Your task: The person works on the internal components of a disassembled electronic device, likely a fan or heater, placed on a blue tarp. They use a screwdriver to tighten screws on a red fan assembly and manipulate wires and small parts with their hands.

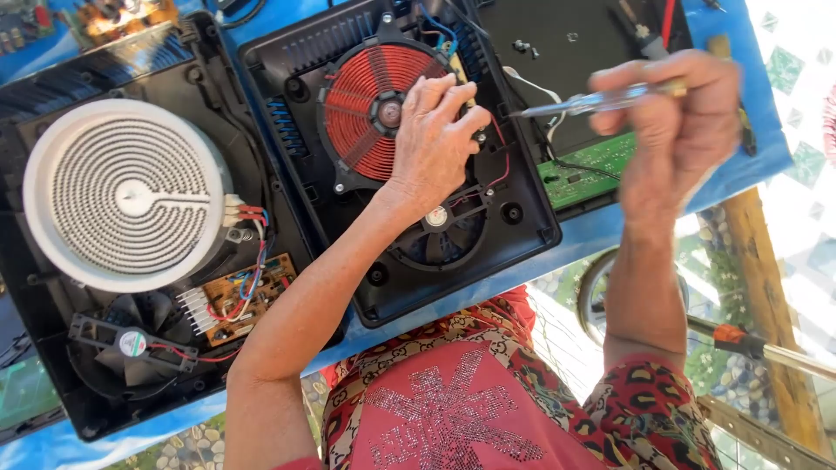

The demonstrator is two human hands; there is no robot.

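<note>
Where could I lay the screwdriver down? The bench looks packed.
Bare blue tabletop shows in front of the green circuit board, right of the opened induction cooker. The black panel behind is mostly bare. It is crowded on the left: the white coil heater sits tight against the cooker.

Glossy copper coil (370,109) in matt black plastic housing (522,204).

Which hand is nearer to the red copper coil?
Left. The left hand rests on the red coil, fingers over its right edge. The right hand is raised off to the right, holding a screwdriver that points toward the coil.
</note>
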